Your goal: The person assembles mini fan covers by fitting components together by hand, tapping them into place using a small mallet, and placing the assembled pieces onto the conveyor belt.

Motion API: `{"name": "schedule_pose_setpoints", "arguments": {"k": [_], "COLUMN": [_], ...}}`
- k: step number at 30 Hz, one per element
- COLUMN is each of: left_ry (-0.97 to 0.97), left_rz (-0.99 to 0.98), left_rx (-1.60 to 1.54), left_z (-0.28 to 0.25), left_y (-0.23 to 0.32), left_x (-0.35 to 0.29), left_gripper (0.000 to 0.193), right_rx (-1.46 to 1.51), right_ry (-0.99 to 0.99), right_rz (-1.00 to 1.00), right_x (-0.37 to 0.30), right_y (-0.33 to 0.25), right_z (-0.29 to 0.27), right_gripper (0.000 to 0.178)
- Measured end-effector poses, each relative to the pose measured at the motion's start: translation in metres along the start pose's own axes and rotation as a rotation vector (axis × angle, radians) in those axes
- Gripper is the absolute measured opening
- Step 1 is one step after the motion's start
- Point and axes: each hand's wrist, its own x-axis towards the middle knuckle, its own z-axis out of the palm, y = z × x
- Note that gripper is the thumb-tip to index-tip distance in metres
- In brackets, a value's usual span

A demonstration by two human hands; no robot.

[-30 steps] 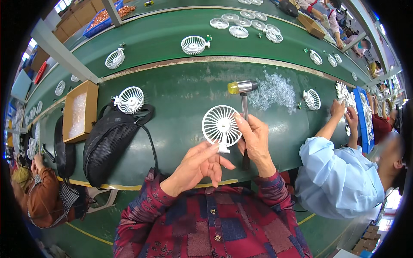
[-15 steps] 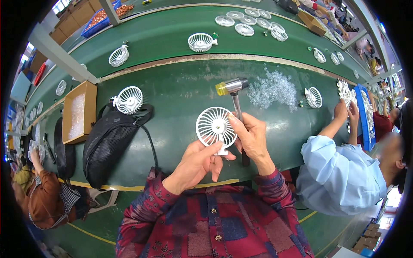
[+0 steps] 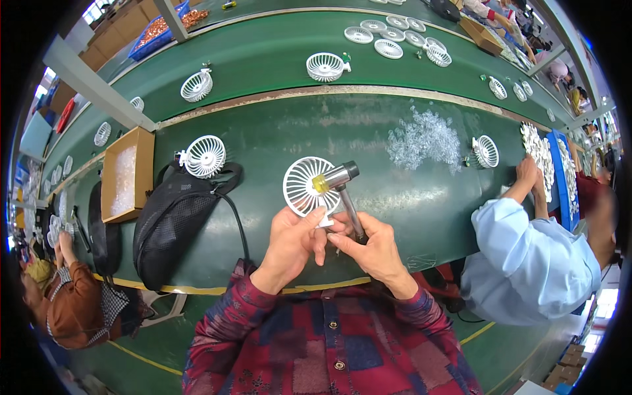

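My left hand (image 3: 289,245) grips a round white fan housing (image 3: 297,185) by its short neck, thumb on top. The housing faces up with its ribs spread like spokes. In my right hand (image 3: 378,250) is a hammer (image 3: 351,209), fingers wrapped round its handle. Its head has a yellow transparent face and a dark face. The yellow face lies over the middle of the housing and hides its hub; I cannot tell whether they touch. My two hands are close together, right fingers near the housing's neck.
A heap of small clear parts (image 3: 426,139) lies on the green table, beside another fan housing (image 3: 486,151). Left are a black mesh bag (image 3: 172,227) and a cardboard box (image 3: 146,164). More housings rest on the far belt (image 3: 263,62). A person in light blue (image 3: 520,250) works at right.
The hammer has swung left and down, its yellow face now over the housing. My right fingers have left the housing's rim. The housing has shifted slightly left.
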Motion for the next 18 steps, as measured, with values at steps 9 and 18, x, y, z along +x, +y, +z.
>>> {"name": "schedule_pose_setpoints", "arguments": {"k": [9,18], "left_ry": [0.143,0.040], "left_rz": [0.388,0.243], "left_rx": [0.261,0.266], "left_z": [0.010,0.012], "left_y": [-0.021,-0.006], "left_x": [0.001,-0.002], "left_gripper": [0.035,0.041], "right_rx": [-0.313,-0.494], "right_ry": [0.047,0.137], "right_rz": [-0.207,-0.314], "right_x": [-0.006,0.000], "right_y": [-0.019,-0.018], "right_z": [-0.002,-0.013], "right_gripper": [0.033,0.020]}}
